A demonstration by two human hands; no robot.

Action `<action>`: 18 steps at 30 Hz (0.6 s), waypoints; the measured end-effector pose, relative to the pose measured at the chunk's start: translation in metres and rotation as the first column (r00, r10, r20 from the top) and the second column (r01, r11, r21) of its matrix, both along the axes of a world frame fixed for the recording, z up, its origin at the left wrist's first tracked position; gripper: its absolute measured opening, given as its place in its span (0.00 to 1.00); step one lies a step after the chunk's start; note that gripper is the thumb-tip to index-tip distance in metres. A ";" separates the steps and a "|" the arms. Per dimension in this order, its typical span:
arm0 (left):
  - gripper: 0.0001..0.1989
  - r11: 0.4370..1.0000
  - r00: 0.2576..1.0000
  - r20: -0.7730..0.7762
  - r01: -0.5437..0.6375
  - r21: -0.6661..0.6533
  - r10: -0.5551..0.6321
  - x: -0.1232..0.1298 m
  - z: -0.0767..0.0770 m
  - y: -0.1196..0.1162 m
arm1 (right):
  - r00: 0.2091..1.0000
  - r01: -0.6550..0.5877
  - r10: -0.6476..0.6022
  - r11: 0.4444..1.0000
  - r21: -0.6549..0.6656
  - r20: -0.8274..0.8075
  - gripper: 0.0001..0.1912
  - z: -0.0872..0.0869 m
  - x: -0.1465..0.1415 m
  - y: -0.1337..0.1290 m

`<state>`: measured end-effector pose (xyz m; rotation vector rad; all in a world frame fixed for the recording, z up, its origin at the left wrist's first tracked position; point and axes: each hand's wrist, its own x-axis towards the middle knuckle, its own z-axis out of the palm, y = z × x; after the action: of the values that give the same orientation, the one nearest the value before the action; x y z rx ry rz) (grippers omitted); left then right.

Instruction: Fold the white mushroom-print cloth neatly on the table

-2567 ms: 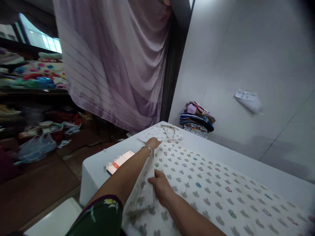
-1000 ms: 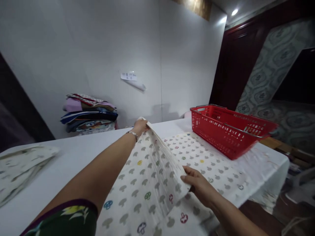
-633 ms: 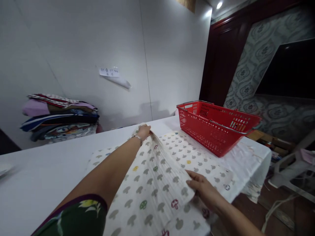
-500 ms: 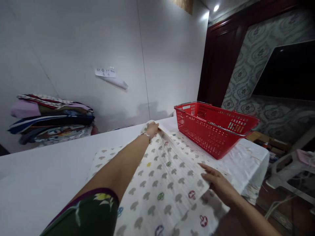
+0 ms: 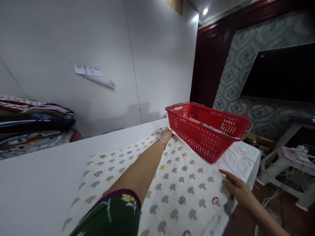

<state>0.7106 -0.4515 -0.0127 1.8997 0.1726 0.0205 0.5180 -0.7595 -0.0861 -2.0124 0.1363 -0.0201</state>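
Note:
A white cloth (image 5: 172,186) printed with grey and coloured mushrooms lies spread on the white table. My left hand (image 5: 166,134), with a bracelet at the wrist, has its fingers closed on the cloth's far edge near the red basket. At the cloth's right edge is my right hand (image 5: 235,186), its thumb and fingers pinching the fabric near the corner. My left forearm crosses over the middle of the cloth.
A red basket (image 5: 204,141) with metal handles stands on the table (image 5: 31,183) behind the cloth. Folded fabrics (image 5: 36,121) are piled at the left. A stool (image 5: 283,164) with cables is at the right.
Both hands have moved right with the cloth's edge, which now lies closer along the basket. More of the cloth's left part shows flat. The view has shifted a little to the right.

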 end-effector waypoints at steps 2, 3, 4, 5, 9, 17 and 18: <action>0.17 0.999 0.999 0.013 0.038 0.006 -0.038 -0.002 -0.008 -0.005 | 0.995 0.003 0.016 0.983 -0.183 0.100 0.29 -0.010 0.005 -0.006; 0.17 0.999 0.998 0.021 0.052 0.014 -0.052 -0.005 -0.013 -0.006 | 0.988 0.000 0.044 0.960 -0.279 0.151 0.26 -0.015 0.006 -0.007; 0.17 0.998 0.998 0.032 0.059 0.023 -0.060 -0.008 -0.020 -0.006 | 0.978 -0.006 0.081 0.930 -0.367 0.191 0.25 -0.019 0.006 -0.007; 0.17 0.997 0.997 0.044 0.063 0.036 -0.065 -0.013 -0.026 -0.004 | 0.969 -0.009 0.117 0.897 -0.443 0.217 0.24 -0.023 0.005 -0.007; 0.18 0.993 0.993 0.093 0.057 0.099 -0.067 -0.042 -0.036 0.020 | 0.957 0.010 0.178 0.769 -0.639 0.229 0.24 -0.027 -0.004 0.000; 0.16 0.898 0.982 0.139 -0.173 0.403 0.127 -0.164 -0.020 0.178 | 0.941 0.117 0.196 0.579 -0.807 0.277 0.21 -0.027 -0.008 -0.010; 0.18 0.852 0.976 0.130 -0.215 0.477 0.174 -0.187 -0.020 0.200 | 0.923 0.142 0.220 0.569 -0.810 0.316 0.21 -0.028 -0.007 -0.012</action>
<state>0.5236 -0.2511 -0.0330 2.3768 0.3292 0.3076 0.5112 -0.7718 -0.1139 -2.9183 -0.2316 -0.5568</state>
